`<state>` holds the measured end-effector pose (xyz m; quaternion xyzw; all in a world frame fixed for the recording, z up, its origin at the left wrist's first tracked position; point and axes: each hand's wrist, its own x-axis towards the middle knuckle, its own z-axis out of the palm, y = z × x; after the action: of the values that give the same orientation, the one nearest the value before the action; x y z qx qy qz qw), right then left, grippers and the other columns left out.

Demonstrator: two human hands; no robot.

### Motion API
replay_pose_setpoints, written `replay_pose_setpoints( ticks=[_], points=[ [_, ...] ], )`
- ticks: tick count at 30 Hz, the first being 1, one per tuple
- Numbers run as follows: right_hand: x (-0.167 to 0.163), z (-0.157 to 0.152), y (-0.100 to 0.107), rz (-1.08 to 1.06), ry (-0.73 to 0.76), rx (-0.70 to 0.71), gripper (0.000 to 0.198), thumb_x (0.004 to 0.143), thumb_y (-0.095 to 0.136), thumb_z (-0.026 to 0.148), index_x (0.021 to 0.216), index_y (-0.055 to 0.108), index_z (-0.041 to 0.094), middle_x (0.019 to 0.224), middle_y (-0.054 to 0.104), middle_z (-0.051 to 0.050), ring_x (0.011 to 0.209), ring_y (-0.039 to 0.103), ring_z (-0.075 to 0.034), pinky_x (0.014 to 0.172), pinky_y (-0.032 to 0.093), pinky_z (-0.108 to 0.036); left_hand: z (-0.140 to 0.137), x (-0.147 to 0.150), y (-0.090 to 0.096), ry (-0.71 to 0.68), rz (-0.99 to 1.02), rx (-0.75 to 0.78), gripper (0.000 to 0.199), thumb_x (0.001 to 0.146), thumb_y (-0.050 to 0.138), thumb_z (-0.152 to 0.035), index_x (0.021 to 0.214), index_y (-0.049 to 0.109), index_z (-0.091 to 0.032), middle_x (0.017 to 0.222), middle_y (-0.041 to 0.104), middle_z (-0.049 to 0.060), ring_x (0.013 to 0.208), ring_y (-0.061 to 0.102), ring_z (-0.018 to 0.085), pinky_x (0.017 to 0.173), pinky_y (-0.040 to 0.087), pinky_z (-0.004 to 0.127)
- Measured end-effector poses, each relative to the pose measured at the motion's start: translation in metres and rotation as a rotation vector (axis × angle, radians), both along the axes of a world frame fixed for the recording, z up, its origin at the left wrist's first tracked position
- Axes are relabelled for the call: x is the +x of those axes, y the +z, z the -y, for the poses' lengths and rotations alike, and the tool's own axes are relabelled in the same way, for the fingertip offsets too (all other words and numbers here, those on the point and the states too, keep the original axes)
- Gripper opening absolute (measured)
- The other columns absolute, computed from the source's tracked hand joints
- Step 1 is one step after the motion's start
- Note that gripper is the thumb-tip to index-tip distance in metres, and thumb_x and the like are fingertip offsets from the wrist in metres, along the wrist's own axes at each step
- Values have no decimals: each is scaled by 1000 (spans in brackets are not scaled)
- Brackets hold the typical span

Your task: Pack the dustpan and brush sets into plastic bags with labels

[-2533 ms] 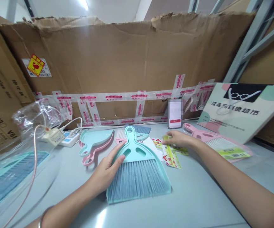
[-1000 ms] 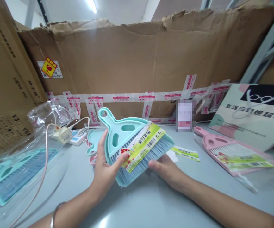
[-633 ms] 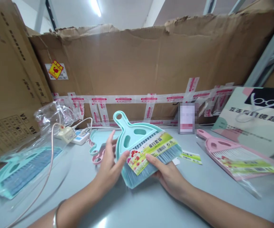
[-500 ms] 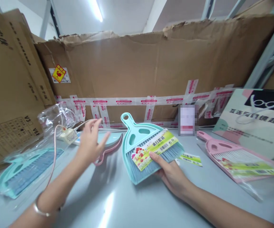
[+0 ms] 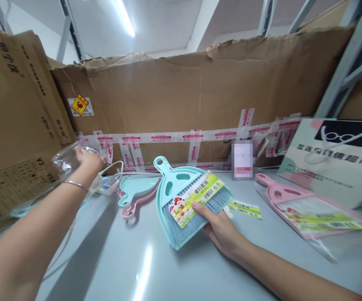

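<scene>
My right hand (image 5: 223, 230) grips a mint-green dustpan and brush set (image 5: 184, 179) by its wide lower edge, thumb on the printed card (image 5: 196, 194) across the bristles. The set is tilted, handle pointing up and away. At the far left, my left hand (image 5: 88, 161) reaches over the table and closes on a crumpled clear plastic bag (image 5: 64, 162); its fingertips are partly hidden. Between the hands lie a mint dustpan (image 5: 140, 187) and, under it, a pink dustpan (image 5: 133, 209).
A bagged pink dustpan set (image 5: 309, 205) lies at right before a paper shopping bag (image 5: 334, 163). Another printed card (image 5: 245, 210) rests behind my right hand. A power strip (image 5: 108, 184) with cables sits at left. Large cardboard boxes (image 5: 174, 92) wall the back.
My left hand has moved left and away from me, from above the stacked dustpans onto the plastic bag. My right hand still holds the mint set, and the view has shifted slightly.
</scene>
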<state>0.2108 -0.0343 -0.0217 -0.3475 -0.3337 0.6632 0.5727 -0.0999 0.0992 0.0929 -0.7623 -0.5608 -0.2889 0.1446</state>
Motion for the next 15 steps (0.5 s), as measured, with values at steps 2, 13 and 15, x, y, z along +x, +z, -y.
replay_pose_setpoints(
  ticks=[2,13,15],
  points=[
    [1,1,2,-20,6,-5,59,66,73,30,120,50,26,98,69,-2,84,66,-21,69,55,-34,15,12,5,89,-30,47,52,89,36,-40,62,59,-3,97,64,17,125,20,45,92,3,68],
    [5,14,6,-41,129,-31,49,66,73,29,112,56,21,100,69,-5,90,65,-23,78,53,-38,111,101,-56,12,-185,223,42,88,37,-26,129,45,-21,128,51,15,112,46,39,90,16,60],
    [3,14,3,-23,130,-42,45,66,73,29,108,57,20,101,68,-5,91,65,-23,81,51,-38,117,106,-63,-34,-132,204,46,87,41,-25,133,40,-25,130,50,13,111,48,38,91,15,58]
  ],
)
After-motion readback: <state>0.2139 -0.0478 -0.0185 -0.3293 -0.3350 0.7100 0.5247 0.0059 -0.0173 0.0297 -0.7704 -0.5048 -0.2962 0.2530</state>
